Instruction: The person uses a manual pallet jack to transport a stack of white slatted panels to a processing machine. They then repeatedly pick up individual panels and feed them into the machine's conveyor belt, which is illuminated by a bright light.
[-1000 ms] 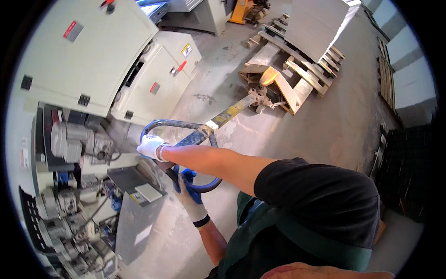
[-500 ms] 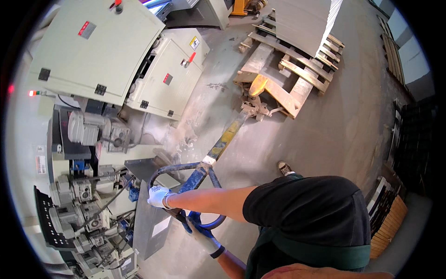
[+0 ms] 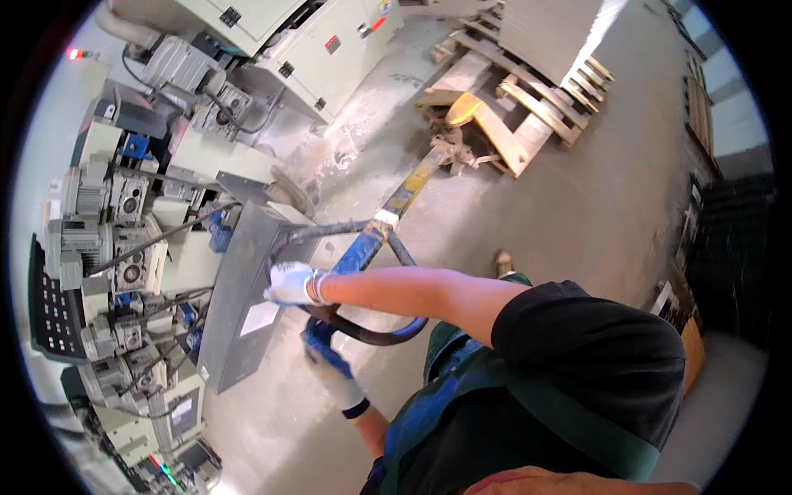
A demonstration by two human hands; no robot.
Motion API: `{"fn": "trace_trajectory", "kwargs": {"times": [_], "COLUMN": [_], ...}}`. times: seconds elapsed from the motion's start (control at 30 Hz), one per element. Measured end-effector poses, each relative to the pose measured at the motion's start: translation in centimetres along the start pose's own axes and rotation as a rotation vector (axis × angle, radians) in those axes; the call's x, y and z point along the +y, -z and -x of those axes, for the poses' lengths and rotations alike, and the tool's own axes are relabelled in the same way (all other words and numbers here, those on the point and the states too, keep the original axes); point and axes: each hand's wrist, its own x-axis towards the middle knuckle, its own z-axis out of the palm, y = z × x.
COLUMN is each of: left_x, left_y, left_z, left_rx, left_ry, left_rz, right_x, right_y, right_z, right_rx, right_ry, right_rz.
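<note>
Gripping the looped handle (image 3: 363, 330) of the pallet jack (image 3: 462, 111) with both gloved hands, right hand (image 3: 290, 283) and left hand (image 3: 323, 351) fingers wrapped around it, we are standing with its forks already under the wooden pallet (image 3: 528, 91), not yet moved off.

right hand (image 3: 290, 283): white glove | left hand (image 3: 326, 355): blue and white glove, black cuff | handle loop (image 3: 363, 330): blue and dark | long bar (image 3: 410, 191): yellow, worn | pallet (image 3: 528, 99): pale wood | machines (image 3: 330, 41): cream with red labels | floor (image 3: 577, 214): grey | shirt (image 3: 586, 346): black | apron (image 3: 462, 412): green and blue
</note>
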Motion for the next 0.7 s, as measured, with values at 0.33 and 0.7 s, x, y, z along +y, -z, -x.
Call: {"fn": "trace_trajectory", "kwargs": {"times": [0.33, 0.7], "left_x": [6.0, 8.0], "left_y": [21.1, 39.2], "left_z": [-2.3, 3.5], "left_rx": [-0.185, -0.653], "left_ry": [-0.309, -0.423], "left_rz": [-0.339, -0.657], "right_x": [-8.2, -14.1], "right_y": [-20.2, -39.4], "right_z": [8.5, 14.7], "right_rx": [0.072, 0.251], "right_ry": [0.054, 0.034], "right_rz": [0.168, 0.312]}}
